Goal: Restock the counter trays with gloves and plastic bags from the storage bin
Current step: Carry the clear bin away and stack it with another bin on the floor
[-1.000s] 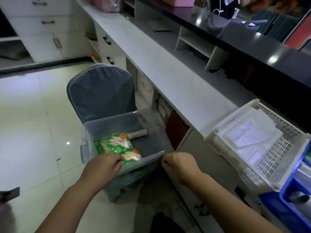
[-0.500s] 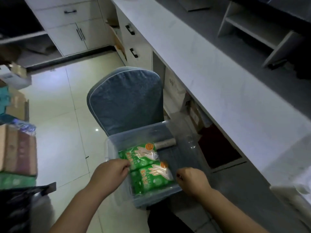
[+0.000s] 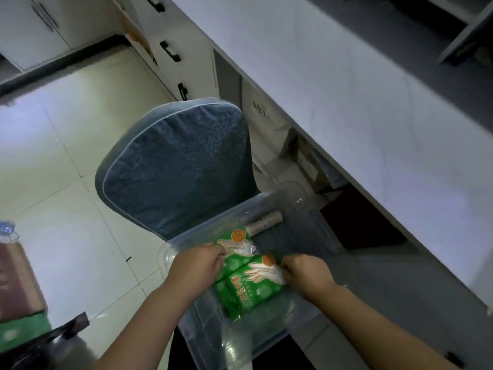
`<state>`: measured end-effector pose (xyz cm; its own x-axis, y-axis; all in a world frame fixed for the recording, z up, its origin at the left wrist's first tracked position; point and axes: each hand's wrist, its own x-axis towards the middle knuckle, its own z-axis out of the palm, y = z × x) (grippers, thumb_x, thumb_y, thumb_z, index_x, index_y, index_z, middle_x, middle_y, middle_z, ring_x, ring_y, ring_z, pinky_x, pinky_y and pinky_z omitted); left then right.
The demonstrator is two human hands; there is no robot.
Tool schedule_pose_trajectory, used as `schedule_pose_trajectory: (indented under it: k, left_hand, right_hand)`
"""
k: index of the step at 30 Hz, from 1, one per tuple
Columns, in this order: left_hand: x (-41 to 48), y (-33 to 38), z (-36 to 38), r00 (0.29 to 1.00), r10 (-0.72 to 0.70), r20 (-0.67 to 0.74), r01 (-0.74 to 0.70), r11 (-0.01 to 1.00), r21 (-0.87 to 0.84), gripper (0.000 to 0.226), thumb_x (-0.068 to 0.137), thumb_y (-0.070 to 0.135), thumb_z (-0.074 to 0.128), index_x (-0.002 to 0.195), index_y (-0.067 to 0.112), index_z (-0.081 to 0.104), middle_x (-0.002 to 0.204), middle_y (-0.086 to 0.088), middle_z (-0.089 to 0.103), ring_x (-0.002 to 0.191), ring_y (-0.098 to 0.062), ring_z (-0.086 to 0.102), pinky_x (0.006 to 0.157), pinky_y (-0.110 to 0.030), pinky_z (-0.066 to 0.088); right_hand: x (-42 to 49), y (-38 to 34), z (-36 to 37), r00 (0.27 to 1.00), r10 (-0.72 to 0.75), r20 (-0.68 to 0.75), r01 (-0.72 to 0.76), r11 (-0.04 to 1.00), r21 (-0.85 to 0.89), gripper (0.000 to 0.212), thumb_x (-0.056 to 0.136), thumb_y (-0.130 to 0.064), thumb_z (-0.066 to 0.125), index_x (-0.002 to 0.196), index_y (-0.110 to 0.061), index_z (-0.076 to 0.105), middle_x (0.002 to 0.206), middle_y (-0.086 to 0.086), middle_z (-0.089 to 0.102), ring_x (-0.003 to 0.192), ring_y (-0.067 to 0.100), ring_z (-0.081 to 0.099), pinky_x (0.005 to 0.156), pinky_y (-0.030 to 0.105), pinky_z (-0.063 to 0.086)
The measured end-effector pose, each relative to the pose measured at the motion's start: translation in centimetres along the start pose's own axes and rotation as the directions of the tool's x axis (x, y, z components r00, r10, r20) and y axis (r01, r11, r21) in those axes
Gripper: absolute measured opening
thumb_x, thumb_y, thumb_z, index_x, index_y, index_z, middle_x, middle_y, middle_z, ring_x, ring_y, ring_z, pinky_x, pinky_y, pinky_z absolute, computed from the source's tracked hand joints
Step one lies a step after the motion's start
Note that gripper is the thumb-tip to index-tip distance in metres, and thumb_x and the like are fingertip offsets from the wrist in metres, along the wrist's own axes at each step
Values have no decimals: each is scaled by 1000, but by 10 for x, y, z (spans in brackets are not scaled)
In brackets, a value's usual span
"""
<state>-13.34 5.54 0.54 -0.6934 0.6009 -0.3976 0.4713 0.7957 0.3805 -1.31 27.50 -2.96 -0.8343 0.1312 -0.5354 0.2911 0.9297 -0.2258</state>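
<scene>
A clear storage bin (image 3: 170,253) is sitting in front of a blue padded chair back (image 3: 176,166), its right wall lying close to the front edge of the pale table (image 3: 346,89). Open tiled floor (image 3: 66,156) is stretching away to the left, toward white cabinets with black drawer handles (image 3: 169,50). Cardboard boxes (image 3: 306,161) are crowding the dark recess under the table, and stacked goods (image 3: 16,276) are showing at the left edge.

Inside the bin, two green glove packs are lying side by side on the left, leaving the right part of the bin's bottom bare. A pale roll (image 3: 265,220) is resting against the back wall, just beyond the packs. Both forearms are reaching down into the bin from the near side. The left hand (image 3: 197,265) is curling its fingers over the left edge of the far glove pack (image 3: 240,245). The right hand (image 3: 306,273) is pinching the right edge of the near glove pack (image 3: 248,289), knuckles up.
</scene>
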Motion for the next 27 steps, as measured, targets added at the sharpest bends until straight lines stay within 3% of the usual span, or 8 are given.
schedule_pose_trajectory:
  k: [5,7,9,12,15,19,23,27]
  left_hand:
    - [50,-33,4,983,123,139,-127,992,17,31,89,20,50,119,20,57,116,-5,59,110,-26,53,83,-34,45]
    - [67,-48,1,966,171,193,-190,978,83,32,87,18,49,119,17,56,118,-6,56,112,-26,50,86,-36,46]
    - [83,-59,-2,957,218,194,-242,964,112,33,85,13,48,117,12,55,119,-9,55,111,-27,48,86,-40,46]
    - [106,-68,-6,948,255,193,-277,955,101,41,85,7,49,125,7,50,124,-12,53,111,-29,46,89,-40,44]
    - [125,-63,-3,942,226,249,-256,962,93,48,87,7,46,135,8,40,129,-15,50,114,-31,47,91,-40,42]
    - [140,-52,7,920,226,321,-256,965,52,37,87,4,44,123,6,45,115,-19,57,100,-36,56,79,-43,48]
    - [147,-44,15,928,203,312,-246,963,106,23,88,7,47,111,6,51,108,-18,57,93,-35,58,72,-39,47]
    - [151,-34,18,923,159,349,-240,949,202,16,87,9,48,101,3,53,105,-19,57,86,-34,58,66,-36,43]
  right_hand:
    - [-5,-18,27,962,273,5,-273,962,32,22,94,-30,44,99,-18,62,105,5,67,96,27,63,72,33,48]
    - [-14,-33,35,931,359,-64,-352,931,97,16,91,-26,53,93,-16,65,96,7,70,86,28,67,65,32,49]
    - [-24,-46,44,859,493,-137,-467,865,184,9,85,-22,64,89,-15,68,88,8,70,73,26,68,54,30,49]
    - [-36,-63,67,720,694,14,-670,691,271,28,93,-23,46,117,-21,59,117,4,61,95,27,64,67,30,48]
    - [-45,-76,88,608,791,67,-759,554,342,32,92,-18,46,124,-18,52,125,6,53,100,28,59,71,32,48]
    - [-50,-88,107,421,904,80,-810,335,482,36,89,-18,53,125,-15,44,127,9,48,93,29,58,63,31,43]
    - [-46,-92,118,185,968,168,-712,14,702,42,87,-19,61,124,-11,44,118,13,58,97,33,61,70,34,45]
    - [-43,-91,129,130,958,254,-614,-124,779,34,85,-16,60,118,-10,51,102,15,65,83,32,64,63,27,40]
